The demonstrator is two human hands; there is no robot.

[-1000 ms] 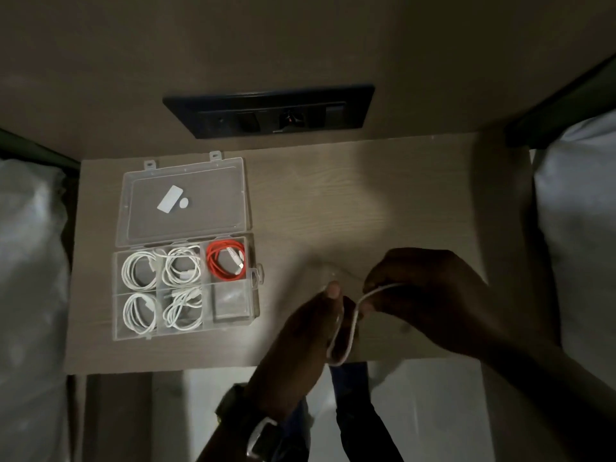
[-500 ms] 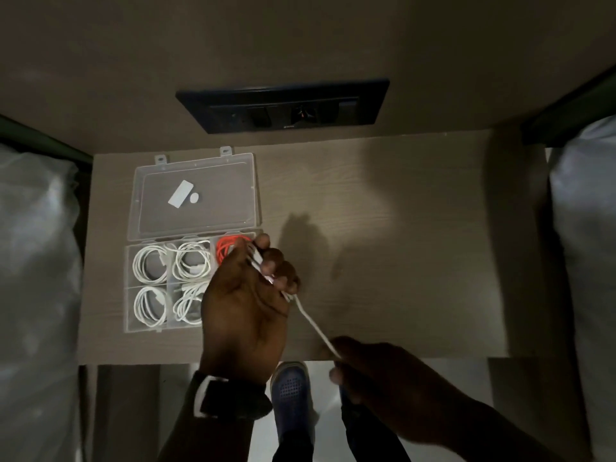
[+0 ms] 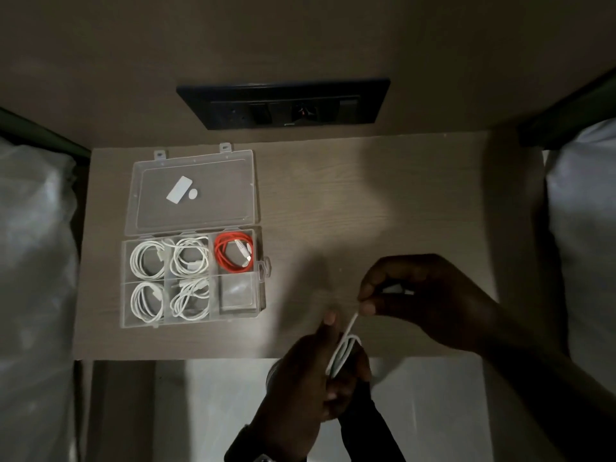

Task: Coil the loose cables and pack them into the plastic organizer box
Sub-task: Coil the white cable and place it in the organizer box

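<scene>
Both hands work over the near edge of the tabletop [image 3: 383, 201], right of the box [image 3: 193, 278]. Left hand [image 3: 310, 371] is closed on a few loops of white cable [image 3: 343, 355], thumb up along the loops. Right hand [image 3: 430, 295] sits just above and right, fingers pinched on the cable's free end; a short straight run of cable links the two hands. Plug end looks tucked in the right palm, too dark to be sure.

Box is open, lid [image 3: 193, 191] laid flat behind it w/ a white sticker inside. 6 compartments: 4 on the left hold white coils [image 3: 146, 260], back-right holds a red coil [image 3: 233, 251], front-right compartment [image 3: 238, 293] has no cable in it.

Black socket panel [image 3: 283, 103] on the wall behind.
</scene>
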